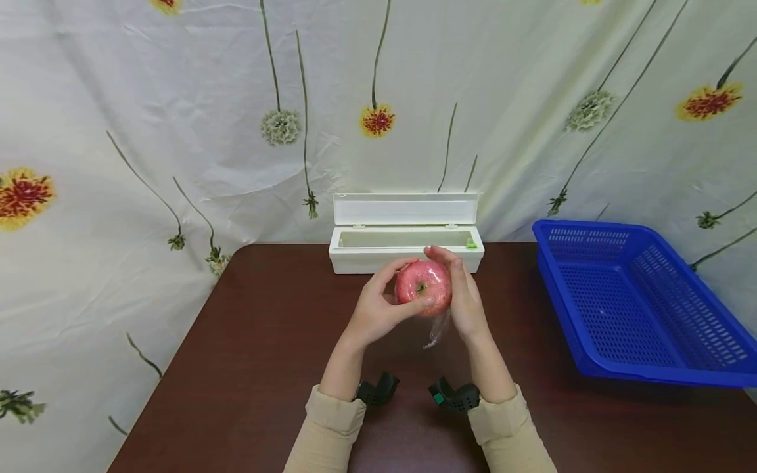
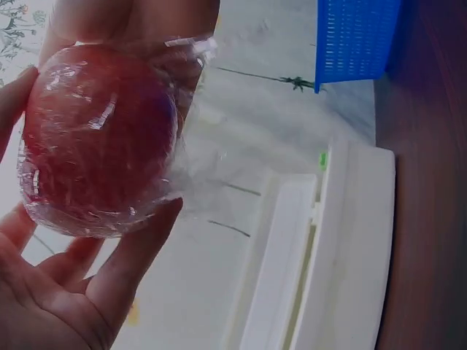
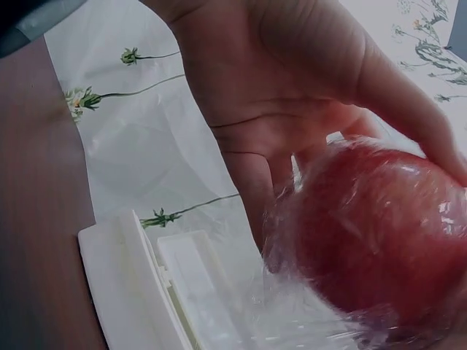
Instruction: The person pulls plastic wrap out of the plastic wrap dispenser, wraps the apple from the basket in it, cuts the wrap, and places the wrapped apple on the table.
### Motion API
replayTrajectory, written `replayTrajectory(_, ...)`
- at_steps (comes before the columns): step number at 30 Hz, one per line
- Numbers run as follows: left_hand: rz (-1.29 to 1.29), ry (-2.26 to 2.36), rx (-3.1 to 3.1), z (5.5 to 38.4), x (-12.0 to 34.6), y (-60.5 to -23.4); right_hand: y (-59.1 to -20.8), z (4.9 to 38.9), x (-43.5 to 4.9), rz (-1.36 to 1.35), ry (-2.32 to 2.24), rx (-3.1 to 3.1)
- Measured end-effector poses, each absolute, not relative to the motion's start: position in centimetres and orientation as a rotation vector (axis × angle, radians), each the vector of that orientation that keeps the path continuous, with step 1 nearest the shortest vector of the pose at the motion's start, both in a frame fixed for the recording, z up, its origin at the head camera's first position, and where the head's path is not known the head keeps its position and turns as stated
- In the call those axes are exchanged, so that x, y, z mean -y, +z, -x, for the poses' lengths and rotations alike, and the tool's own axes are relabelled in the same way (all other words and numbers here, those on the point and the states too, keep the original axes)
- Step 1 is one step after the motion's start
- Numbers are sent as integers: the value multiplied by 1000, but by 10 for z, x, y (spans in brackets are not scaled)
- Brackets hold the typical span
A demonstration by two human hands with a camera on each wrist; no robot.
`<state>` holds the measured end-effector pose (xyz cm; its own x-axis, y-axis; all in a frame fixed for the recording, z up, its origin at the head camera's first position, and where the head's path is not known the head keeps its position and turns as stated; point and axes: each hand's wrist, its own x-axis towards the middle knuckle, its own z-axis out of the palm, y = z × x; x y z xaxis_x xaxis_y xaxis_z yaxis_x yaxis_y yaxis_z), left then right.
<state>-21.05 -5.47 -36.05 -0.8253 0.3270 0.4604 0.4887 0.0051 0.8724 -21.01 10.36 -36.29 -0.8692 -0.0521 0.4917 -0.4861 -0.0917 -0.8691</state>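
A red apple [image 1: 414, 276] wrapped in clear plastic film is held above the dark table. My left hand [image 1: 378, 309] grips it from the left, its thumb across the front near the stem. On the other side my right hand [image 1: 467, 299] lies against the wrapped apple, fingers fairly straight and pointing up. A loose tail of film [image 1: 437, 330] hangs below the fruit. In the left wrist view, bunched film sticks out beside the apple [image 2: 95, 138]. Wrinkled film also covers the apple [image 3: 387, 233] in the right wrist view, close to the right palm.
Behind the hands stands a long white box [image 1: 405, 259] with its lid raised and a small green piece [image 1: 471, 245] at its right end. A blue plastic basket [image 1: 668, 376] sits on the right. Flower-printed cloth [image 1: 225, 118] hangs along the back of the brown table [image 1: 254, 368].
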Motion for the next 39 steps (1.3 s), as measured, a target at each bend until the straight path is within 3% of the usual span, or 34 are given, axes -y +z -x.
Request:
replayTrajectory(6,881,-1844,2048,197,55,-340,-362,210,-107,-550,2034,1951)
replayTrajectory(28,926,-1649,2043,196,57,-339,-361,209,-123,-475,1972,2102)
replayTrajectory(39,927,-1545,2173,195,61,-337,-364,206,-120,-453,1646,2224)
